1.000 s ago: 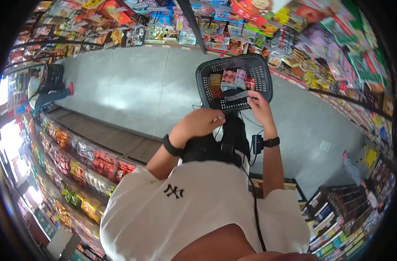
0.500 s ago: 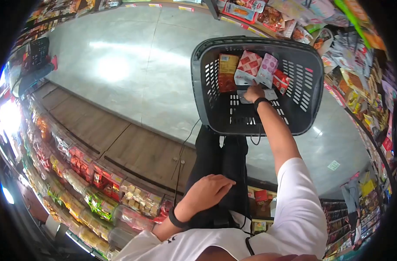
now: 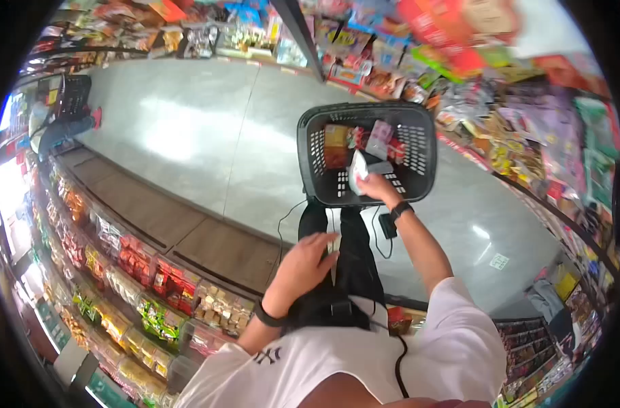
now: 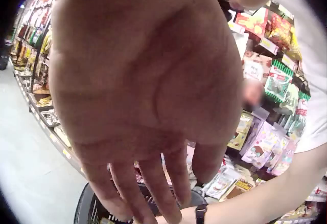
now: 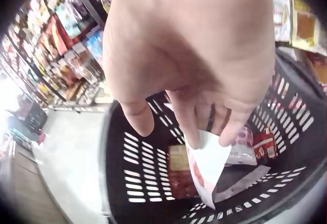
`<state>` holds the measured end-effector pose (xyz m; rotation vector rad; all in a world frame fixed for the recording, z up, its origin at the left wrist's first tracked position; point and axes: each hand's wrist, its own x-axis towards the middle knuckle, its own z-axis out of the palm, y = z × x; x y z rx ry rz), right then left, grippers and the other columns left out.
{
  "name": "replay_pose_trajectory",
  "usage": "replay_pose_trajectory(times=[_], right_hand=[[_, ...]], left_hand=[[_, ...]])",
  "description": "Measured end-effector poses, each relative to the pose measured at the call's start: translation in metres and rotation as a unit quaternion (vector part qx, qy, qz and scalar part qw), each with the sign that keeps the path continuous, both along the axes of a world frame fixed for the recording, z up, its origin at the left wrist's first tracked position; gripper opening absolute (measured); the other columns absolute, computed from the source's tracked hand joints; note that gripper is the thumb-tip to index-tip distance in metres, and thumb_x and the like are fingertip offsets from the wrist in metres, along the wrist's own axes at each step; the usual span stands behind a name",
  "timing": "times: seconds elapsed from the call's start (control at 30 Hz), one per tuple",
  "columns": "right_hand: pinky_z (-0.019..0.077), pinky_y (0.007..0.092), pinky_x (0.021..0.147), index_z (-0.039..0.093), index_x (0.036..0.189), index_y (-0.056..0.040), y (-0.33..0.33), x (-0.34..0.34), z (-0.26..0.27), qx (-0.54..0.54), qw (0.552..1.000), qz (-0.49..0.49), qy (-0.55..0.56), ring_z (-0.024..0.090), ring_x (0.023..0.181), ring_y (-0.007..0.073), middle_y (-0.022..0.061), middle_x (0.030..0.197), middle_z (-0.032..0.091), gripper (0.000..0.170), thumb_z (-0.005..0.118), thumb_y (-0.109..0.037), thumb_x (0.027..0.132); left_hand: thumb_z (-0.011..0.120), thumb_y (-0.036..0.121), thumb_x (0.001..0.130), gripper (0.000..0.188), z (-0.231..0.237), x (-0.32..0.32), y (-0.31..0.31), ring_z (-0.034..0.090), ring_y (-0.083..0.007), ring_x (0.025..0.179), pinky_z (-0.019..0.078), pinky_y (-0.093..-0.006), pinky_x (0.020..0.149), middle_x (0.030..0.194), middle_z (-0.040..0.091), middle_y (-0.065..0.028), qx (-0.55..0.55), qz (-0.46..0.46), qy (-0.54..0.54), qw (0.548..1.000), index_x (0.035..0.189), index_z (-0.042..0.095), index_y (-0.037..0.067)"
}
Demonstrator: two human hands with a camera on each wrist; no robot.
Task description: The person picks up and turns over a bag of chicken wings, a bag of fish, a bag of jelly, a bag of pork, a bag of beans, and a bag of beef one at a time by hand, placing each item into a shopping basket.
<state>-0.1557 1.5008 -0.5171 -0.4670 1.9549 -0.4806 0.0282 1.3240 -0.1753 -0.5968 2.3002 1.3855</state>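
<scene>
A black plastic basket is in front of the person's legs. Over its near side the right hand pinches a white packet with a red pattern between its fingers, tilted up out of the contents. Inside the basket are a yellow-and-brown packet, a pink-and-white packet, a small red packet and a flat grey packet. The left hand hovers above the thighs, fingers loosely extended and holding nothing; its bare palm fills the left wrist view.
Shelves of packaged snacks run along the far and right sides. At the left, bins of wrapped sweets stand beside a wooden ledge. Another person with a basket is at far left. Grey floor lies between.
The right hand first reached down into the basket and now lifts the red-and-white packet toward the near side. The left hand stayed near the lap. The head view tilted and shifted.
</scene>
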Motion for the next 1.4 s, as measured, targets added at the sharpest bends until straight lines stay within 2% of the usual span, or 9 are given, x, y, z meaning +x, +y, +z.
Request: replay_pose_trajectory(times=[0.23,0.4,0.53,0.63,0.8,0.9,1.03,1.2,1.4], right_hand=[[0.054,0.0413,0.098,0.074,0.113,0.0017,0.037,0.021,0.394,-0.259,0.955,0.142,-0.002,0.067,0.115,0.0385,0.0219,0.122,0.072,0.036,0.073,-0.028,0.093],[0.0528,0.042,0.102,0.075,0.121,-0.0015,0.056,0.045,0.516,-0.387,0.908,0.16,-0.032,0.068,0.115,0.0365,0.0188,0.123,0.073,0.032,0.073,-0.018,0.093],[0.0549,0.038,0.088,0.078,0.116,-0.0037,0.066,0.033,0.554,-0.417,0.891,0.157,-0.089,0.072,0.098,0.0349,0.0168,0.11,0.077,0.025,0.071,-0.014,0.094],[0.0476,0.0412,0.101,0.081,0.113,-0.0064,0.058,0.032,0.571,-0.496,0.836,0.205,-0.118,0.07,0.107,0.0282,0.014,0.106,0.077,0.025,0.074,-0.017,0.091],[0.033,0.0486,0.119,0.081,0.112,-0.0033,0.021,0.067,0.602,-0.497,0.8,0.305,-0.142,0.068,0.108,0.0331,0.0146,0.105,0.077,0.042,0.075,-0.04,0.092],[0.036,0.0472,0.117,0.082,0.108,-0.0009,0.002,0.089,0.612,-0.503,0.791,0.295,-0.185,0.069,0.108,0.0329,0.0182,0.105,0.077,0.057,0.072,-0.055,0.092],[0.0446,0.0392,0.106,0.08,0.108,0.0049,-0.021,0.142,0.602,-0.564,0.78,0.123,-0.243,0.068,0.109,0.0264,0.0183,0.11,0.076,0.069,0.075,-0.061,0.09],[0.0332,0.0387,0.12,0.045,0.156,0.0024,-0.066,0.234,0.602,-0.569,0.781,0.019,-0.257,0.053,0.139,0.025,0.0184,0.151,0.056,0.114,0.085,-0.067,0.076],[0.0457,0.0354,0.108,0.054,0.149,0.0002,-0.123,0.319,0.604,-0.487,0.848,0.088,-0.191,0.06,0.124,0.0174,0.0103,0.135,0.065,0.078,0.087,-0.033,0.087]], left_hand=[[0.091,0.018,0.07,0.105,0.112,-0.008,-0.005,0.043,-0.042,0.144,0.0384,-0.047,0.119,0.155,0.047,-0.0225,-0.095,0.011,0.081,0.992,0.158,0.036,0.004],[0.099,0.022,0.052,0.122,0.142,0.003,0.011,0.034,-0.0424,0.15,0.0349,-0.0497,0.122,0.165,0.034,-0.0198,-0.073,-0.055,0.154,0.984,0.157,0.039,0.011],[0.103,0.03,0.052,0.13,0.174,0.023,0.027,0.035,-0.0378,0.152,0.0338,-0.0487,0.122,0.166,0.033,-0.0184,0.076,-0.019,0.203,0.976,0.16,0.033,0.013],[0.107,0.032,0.052,0.149,0.183,0.042,0.031,0.025,-0.0333,0.158,0.0299,-0.0523,0.125,0.173,0.016,-0.0187,0.127,-0.009,0.233,0.964,0.164,0.013,0.003],[0.107,0.031,0.05,0.15,0.202,0.073,0.024,0.035,-0.0309,0.153,0.0326,-0.0446,0.124,0.167,0.027,-0.0191,0.168,-0.036,0.315,0.934,0.164,0.013,0.004],[0.108,0.03,0.049,0.135,0.209,0.113,0.011,0.041,-0.0295,0.148,0.0371,-0.0443,0.12,0.16,0.038,-0.0177,0.153,0.008,0.275,0.949,0.156,0.031,0.003],[0.099,0.018,0.071,0.072,0.219,0.175,-0.011,0.065,-0.0224,0.118,0.0487,-0.0403,0.106,0.125,0.068,-0.0094,0.098,0.154,0.314,0.932,0.129,0.059,0.002],[0.084,0.009,0.089,0.046,0.245,0.263,-0.021,0.068,-0.0136,0.095,0.0576,-0.0332,0.083,0.109,0.073,-0.0038,0.053,0.305,0.414,0.856,0.129,0.064,0.003],[0.079,0.011,0.093,0.036,0.267,0.331,-0.033,0.066,-0.0042,0.088,0.0472,-0.019,0.057,0.104,0.075,-0.0041,0.052,0.551,0.392,0.735,0.125,0.064,0.001]])
